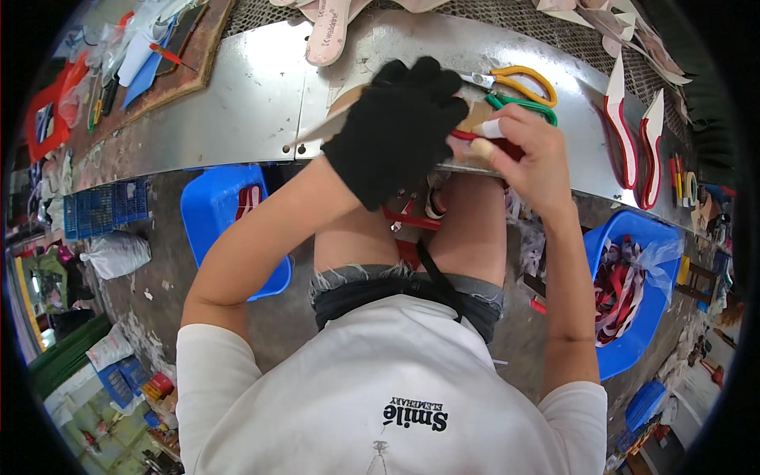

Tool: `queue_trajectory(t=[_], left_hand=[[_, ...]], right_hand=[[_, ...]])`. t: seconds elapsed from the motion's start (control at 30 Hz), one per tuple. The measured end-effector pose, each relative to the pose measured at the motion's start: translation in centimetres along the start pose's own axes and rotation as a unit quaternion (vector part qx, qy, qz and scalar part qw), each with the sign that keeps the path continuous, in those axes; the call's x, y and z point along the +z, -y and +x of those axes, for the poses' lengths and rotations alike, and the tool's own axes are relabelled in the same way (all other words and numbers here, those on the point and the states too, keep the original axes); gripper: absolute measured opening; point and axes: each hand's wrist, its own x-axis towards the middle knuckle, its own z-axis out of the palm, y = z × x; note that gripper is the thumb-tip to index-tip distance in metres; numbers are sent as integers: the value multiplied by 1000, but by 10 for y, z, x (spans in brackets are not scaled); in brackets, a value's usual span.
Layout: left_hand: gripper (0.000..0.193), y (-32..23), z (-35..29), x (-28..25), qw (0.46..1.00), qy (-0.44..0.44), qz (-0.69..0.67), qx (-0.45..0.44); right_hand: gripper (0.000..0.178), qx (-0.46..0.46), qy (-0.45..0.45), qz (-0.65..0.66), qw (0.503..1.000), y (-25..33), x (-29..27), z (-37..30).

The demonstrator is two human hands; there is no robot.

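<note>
My left hand [400,131] wears a black knitted glove and is closed over a pale, flat sole-like piece [323,131] at the table's near edge. Much of that piece is under the glove. My right hand [532,154] is bare, with pale covers on the thumb and index fingertips. Its fingers pinch a red strap [465,135] beside a tan patch [476,116]; the strap's far end is hidden by the glove. Just beyond the right hand lie yellow-handled scissors [525,83] and a green-handled tool [529,108], partly covered by the fingers.
Red-and-white straps [621,131] lie on the metal tabletop [245,79] at right. A printed insole [325,39] rests at the far side. Blue bins stand below, one left [207,207] and one right [640,344] filled with straps. A worn board [170,93] sits far left.
</note>
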Motion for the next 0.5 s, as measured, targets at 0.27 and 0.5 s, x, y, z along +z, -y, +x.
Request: queue_trajectory(t=[0.27,0.5], left_hand=[[32,3,-9,-59,952,278,-120,-54],[29,1,-34,-98,901,158,-334,-227]], right_hand=[[22,173,168,182,953,27,-48,23],[19,215,113,306,921,26,-78,14]])
